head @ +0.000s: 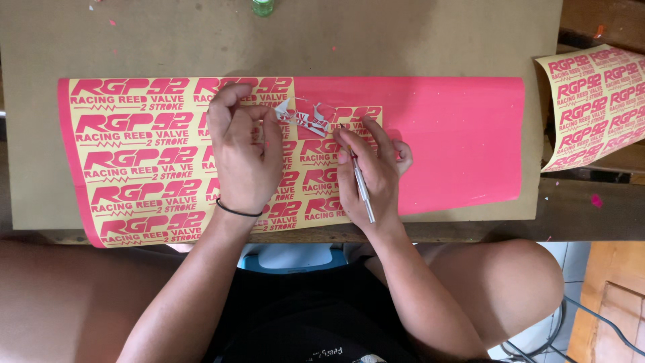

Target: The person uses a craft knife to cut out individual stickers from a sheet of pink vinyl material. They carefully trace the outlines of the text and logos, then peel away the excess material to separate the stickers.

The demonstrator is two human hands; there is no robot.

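While left hand [243,151] pinches the peeled scrap [304,117] at its 1 o'clock, right hand [371,168] grips the knife [361,188]: weeding the vinyl sheet [430,134]; next lift needs a steady pull.

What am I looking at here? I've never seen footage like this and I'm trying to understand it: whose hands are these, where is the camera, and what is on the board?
There is no machine: a person's two bare hands are working, filmed by a camera worn on their head and looking straight down.

On a brown board lies a large pink vinyl sheet. Its left part shows yellow backing with rows of pink lettering; the right part is plain pink.

The left hand pinches a crumpled strip of peeled vinyl lifted off the sheet. The right hand holds a thin pen-like tool with its tip at the sheet.

A second lettered sheet curls at the right edge, and a small green object sits at the top.
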